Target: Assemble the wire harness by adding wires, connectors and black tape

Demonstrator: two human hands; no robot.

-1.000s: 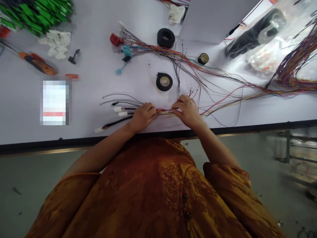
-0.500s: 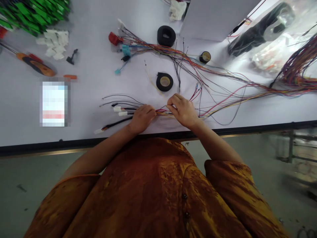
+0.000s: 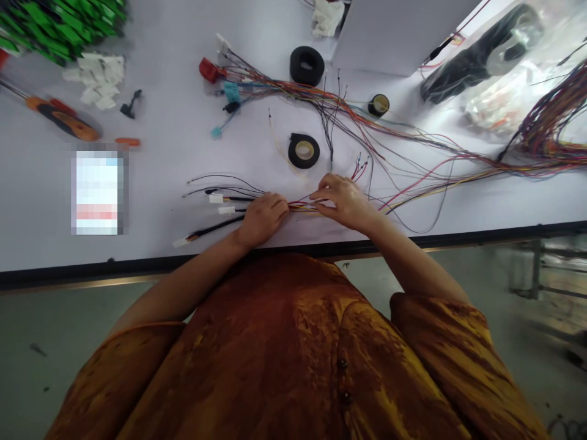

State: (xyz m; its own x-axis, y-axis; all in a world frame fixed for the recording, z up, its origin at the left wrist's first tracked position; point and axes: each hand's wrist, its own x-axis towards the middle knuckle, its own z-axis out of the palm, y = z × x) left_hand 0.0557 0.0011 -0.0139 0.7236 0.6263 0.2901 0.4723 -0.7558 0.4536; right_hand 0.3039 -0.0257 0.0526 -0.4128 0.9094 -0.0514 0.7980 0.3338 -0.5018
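Near the table's front edge, my left hand (image 3: 265,219) is closed over a bundle of thin wires (image 3: 302,207). White connectors (image 3: 226,210) and black-sleeved leads stick out to its left. My right hand (image 3: 342,200) is over the same bundle, a little to the right, with thumb and forefinger slightly apart; the wires pass by its fingertips and under the palm. Just behind the hands lies a black tape roll (image 3: 304,151), with a thin yellow wire curving beside it. Red wires with metal terminals (image 3: 359,166) rise behind my right hand.
A longer harness (image 3: 321,96) with red and blue connectors runs across the back to a wire heap at right. Two more tape rolls, (image 3: 307,66) one larger, lie near it. Green parts (image 3: 68,27), a screwdriver (image 3: 64,119) and a blurred bright rectangle (image 3: 96,192) are at left.
My right hand has shifted slightly right, and its thumb and forefinger have parted. The red wires with terminals have moved slightly left. My left hand stays on the bundle.
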